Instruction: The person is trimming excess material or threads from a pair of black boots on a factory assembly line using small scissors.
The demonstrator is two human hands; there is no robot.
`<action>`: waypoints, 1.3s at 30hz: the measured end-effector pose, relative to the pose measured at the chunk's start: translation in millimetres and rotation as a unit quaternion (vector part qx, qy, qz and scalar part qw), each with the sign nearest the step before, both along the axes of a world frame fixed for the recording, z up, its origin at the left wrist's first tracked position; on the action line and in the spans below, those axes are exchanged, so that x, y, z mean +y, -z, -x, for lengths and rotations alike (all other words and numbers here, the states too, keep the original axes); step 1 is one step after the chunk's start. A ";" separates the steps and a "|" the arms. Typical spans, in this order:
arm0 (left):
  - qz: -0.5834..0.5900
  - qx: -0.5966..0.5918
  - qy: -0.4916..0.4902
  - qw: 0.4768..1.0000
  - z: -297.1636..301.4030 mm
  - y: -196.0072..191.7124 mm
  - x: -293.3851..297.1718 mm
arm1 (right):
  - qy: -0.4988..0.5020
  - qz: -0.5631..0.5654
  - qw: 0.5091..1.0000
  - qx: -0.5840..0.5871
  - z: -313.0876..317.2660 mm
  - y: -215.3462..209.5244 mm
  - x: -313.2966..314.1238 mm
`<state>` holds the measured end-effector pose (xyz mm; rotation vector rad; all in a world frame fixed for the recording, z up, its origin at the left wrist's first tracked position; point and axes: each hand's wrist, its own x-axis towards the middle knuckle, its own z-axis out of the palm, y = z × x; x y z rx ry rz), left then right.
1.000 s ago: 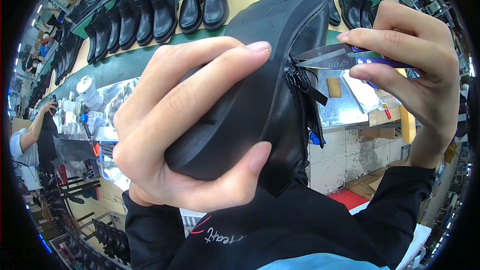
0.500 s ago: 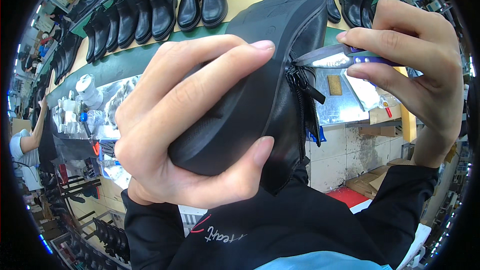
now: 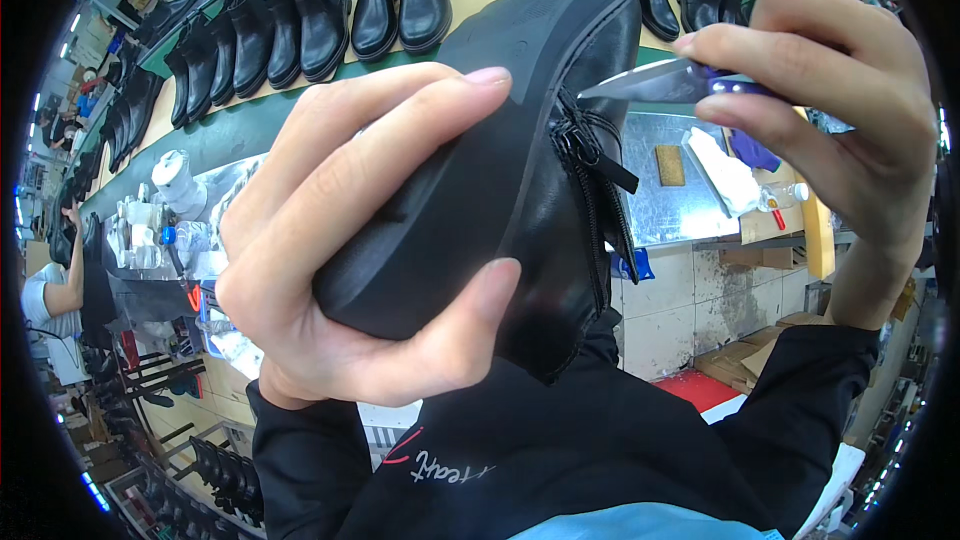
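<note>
My left hand (image 3: 330, 220) wraps round a black ankle boot (image 3: 545, 290) from the sole side, fingers over the sole and thumb near its lower edge. The boot is tilted, its dark sole turned toward me. Down its side runs a zip (image 3: 590, 165) with a dangling black pull, partly undone. Between thumb and fingers, my right hand (image 3: 840, 110) pinches purple-handled thread snips (image 3: 645, 83). Their pointed metal tip is close to the top end of the zip, by the sole edge; whether it touches I cannot tell.
Pairs of black boots (image 3: 320, 20) line a green and tan bench behind. A metal tabletop (image 3: 665, 215) carries a small brown block (image 3: 670, 166), a white cloth (image 3: 722, 175) and a plastic bottle (image 3: 790, 193). At far left, another person's arm (image 3: 70, 270) reaches toward boots.
The boot and my left hand have shifted slightly left. The snips' tip has drawn slightly up and away from the zip end; the blades look closer together.
</note>
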<state>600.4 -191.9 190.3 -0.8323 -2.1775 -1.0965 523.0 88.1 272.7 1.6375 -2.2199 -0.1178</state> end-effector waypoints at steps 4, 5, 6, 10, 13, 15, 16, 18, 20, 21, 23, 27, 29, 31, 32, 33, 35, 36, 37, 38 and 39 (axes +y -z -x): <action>-0.040 -0.027 0.001 0.999 0.1 1.8 -2.0 | -0.063 -0.034 0.997 -0.010 5.5 -12.4 3.5; -0.055 -0.050 -0.013 0.997 -2.3 0.7 -2.4 | -0.084 -0.040 0.996 -0.013 7.3 -14.9 3.2; -0.053 -0.049 -0.016 0.997 -3.4 -0.4 -4.6 | -0.104 -0.047 0.993 -0.015 8.5 -16.9 3.2; -0.067 -0.055 -0.005 0.996 -2.6 6.1 -7.6 | 0.047 -0.001 0.991 -0.124 11.7 -6.3 1.7; -0.128 -0.111 -0.058 0.984 -9.3 6.8 5.3 | 0.025 0.150 0.983 -0.105 -2.0 8.0 -7.3; -0.226 -0.185 -0.069 0.954 -13.1 6.8 9.4 | 0.029 0.156 0.986 -0.050 -0.8 10.9 -1.4; -0.293 -0.215 -0.028 0.931 -12.5 13.8 10.3 | 0.036 0.159 0.987 0.003 0.1 11.5 1.5; -0.386 -0.245 0.010 0.889 -12.9 35.5 10.7 | 0.313 0.227 0.891 -0.237 -14.1 12.0 -1.2; -0.623 -0.334 0.085 0.702 -22.6 57.4 40.3 | 0.140 0.446 0.882 -0.051 18.6 65.0 10.1; -0.650 -0.361 0.099 0.662 -25.1 69.5 50.8 | 0.220 0.475 0.817 -0.240 13.8 70.5 25.6; -0.706 -0.364 0.138 0.592 -30.4 95.1 71.8 | 0.213 0.554 0.731 -0.338 15.7 109.5 30.9; -0.747 -0.367 0.137 0.537 -21.1 151.9 110.3 | 0.215 0.647 0.566 -0.463 -6.2 251.9 43.7; -0.758 -0.369 0.126 0.522 -19.4 181.3 117.9 | 0.229 0.654 0.509 -0.511 -18.7 301.7 23.8; -0.733 -0.385 0.078 0.555 -23.7 211.7 117.1 | 0.243 0.675 0.380 -0.584 -36.1 339.2 -4.6; -0.700 -0.399 0.039 0.591 -25.8 231.7 115.1 | 0.248 0.683 0.311 -0.613 -43.8 350.5 -19.7; -0.568 -0.401 -0.056 0.717 -28.6 265.4 112.1 | 0.254 0.691 0.243 -0.631 -50.7 353.6 -32.2; -0.410 -0.392 -0.151 0.810 -46.1 286.1 100.6 | 0.291 0.605 0.366 -0.645 -44.8 368.3 -47.2; -0.380 -0.384 -0.174 0.823 -56.9 288.7 93.4 | 0.302 0.551 0.427 -0.650 -44.5 373.0 -51.4; -0.321 -0.406 -0.187 0.835 -69.4 290.6 81.6 | 0.307 0.537 0.446 -0.647 -48.2 375.0 -53.0; -0.260 -0.427 -0.197 0.843 -79.7 285.8 68.5 | 0.314 0.522 0.464 -0.643 -52.9 365.5 -61.0; -0.287 -0.481 -0.177 0.809 -82.6 269.5 59.2 | 0.296 0.549 0.462 -0.631 -53.5 377.8 -63.6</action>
